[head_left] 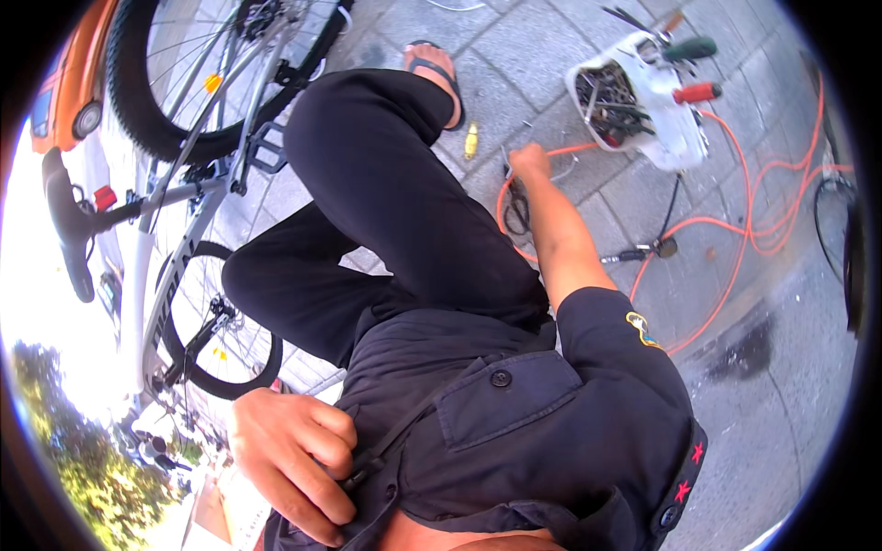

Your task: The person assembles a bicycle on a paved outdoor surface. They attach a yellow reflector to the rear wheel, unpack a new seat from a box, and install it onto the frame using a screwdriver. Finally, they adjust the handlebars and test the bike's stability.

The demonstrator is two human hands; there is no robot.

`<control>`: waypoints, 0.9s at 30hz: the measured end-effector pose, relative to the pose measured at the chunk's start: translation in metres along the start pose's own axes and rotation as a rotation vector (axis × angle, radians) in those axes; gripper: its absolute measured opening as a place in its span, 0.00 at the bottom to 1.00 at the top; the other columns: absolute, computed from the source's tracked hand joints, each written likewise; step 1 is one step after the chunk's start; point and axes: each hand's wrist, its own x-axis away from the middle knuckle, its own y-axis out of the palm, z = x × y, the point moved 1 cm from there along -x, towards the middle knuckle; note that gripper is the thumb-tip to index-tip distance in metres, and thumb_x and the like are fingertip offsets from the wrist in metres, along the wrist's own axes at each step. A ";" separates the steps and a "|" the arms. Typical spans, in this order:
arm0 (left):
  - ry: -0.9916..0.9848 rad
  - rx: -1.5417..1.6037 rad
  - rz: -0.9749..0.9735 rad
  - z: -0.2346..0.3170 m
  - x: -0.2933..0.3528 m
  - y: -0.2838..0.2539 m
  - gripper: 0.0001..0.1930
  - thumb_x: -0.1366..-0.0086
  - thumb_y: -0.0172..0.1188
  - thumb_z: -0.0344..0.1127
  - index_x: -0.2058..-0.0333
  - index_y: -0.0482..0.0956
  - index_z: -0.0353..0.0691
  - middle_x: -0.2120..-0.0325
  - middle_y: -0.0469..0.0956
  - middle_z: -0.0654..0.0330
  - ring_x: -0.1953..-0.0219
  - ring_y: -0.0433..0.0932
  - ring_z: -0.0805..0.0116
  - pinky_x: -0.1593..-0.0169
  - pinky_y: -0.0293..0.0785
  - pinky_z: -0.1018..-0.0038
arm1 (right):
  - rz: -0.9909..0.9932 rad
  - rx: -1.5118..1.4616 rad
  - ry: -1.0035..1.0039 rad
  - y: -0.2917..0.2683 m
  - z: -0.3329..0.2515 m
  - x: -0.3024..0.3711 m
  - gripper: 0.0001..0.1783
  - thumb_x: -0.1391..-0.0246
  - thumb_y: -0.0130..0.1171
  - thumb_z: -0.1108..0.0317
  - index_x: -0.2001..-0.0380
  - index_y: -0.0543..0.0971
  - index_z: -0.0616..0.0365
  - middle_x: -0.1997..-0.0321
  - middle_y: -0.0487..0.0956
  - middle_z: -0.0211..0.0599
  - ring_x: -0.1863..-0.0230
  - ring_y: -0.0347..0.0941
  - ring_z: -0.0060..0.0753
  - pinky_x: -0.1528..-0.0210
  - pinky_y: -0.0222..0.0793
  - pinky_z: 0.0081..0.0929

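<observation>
My right hand (530, 163) reaches down to the paving, fingers closed. A thin pale piece shows beside it, but what the fingers grip is too small to make out. Just below hang looped black cables (517, 213), and an orange hose (503, 197) curves past. A small yellow object (471, 140) lies to the left of this hand. In front of my chest, my left hand (294, 455) has its fingers curled. A black cord (404, 427) with a clip ends against them; their inner side is hidden. A bicycle (147, 266) with a pale frame stands on my left.
A cut white plastic container (657, 110) full of metal tools stands at the far right, a red-handled screwdriver (696, 93) and a green-handled tool (689, 49) sticking out. A round gauge (663, 247) lies on the ground beside the orange hose. An orange car (78, 83) is in the left background.
</observation>
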 end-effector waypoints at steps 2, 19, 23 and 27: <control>0.005 -0.021 0.055 0.001 0.002 0.005 0.13 0.23 0.54 0.32 0.61 0.90 0.43 0.61 0.85 0.62 0.70 0.72 0.67 0.64 0.67 0.69 | -0.058 0.024 0.047 -0.002 -0.009 0.009 0.26 0.47 0.62 0.55 0.52 0.86 0.64 0.44 0.84 0.60 0.41 0.81 0.61 0.38 0.76 0.48; 0.373 -0.097 0.088 -0.001 0.066 0.011 0.08 0.28 0.68 0.44 0.57 0.90 0.50 0.61 0.83 0.69 0.65 0.78 0.67 0.64 0.64 0.68 | -0.123 -1.273 -0.918 -0.235 -0.247 0.271 0.15 0.22 0.47 0.66 0.41 0.74 0.61 0.78 0.65 0.23 0.82 0.56 0.13 0.82 0.54 0.18; 0.428 0.106 0.109 -0.009 0.073 -0.043 0.12 0.28 0.67 0.48 0.58 0.89 0.48 0.63 0.84 0.68 0.67 0.80 0.64 0.66 0.66 0.66 | -0.208 -0.938 -1.272 -0.201 -0.313 0.336 0.16 0.22 0.45 0.68 0.41 0.72 0.66 0.73 0.68 0.25 0.77 0.56 0.13 0.75 0.55 0.16; 0.433 0.145 0.090 -0.002 0.082 -0.120 0.16 0.32 0.72 0.49 0.61 0.88 0.41 0.67 0.84 0.63 0.71 0.78 0.63 0.68 0.70 0.68 | -0.068 -0.468 -1.435 -0.154 -0.345 0.326 0.17 0.25 0.45 0.72 0.41 0.73 0.72 0.50 0.84 0.42 0.69 0.74 0.16 0.65 0.70 0.16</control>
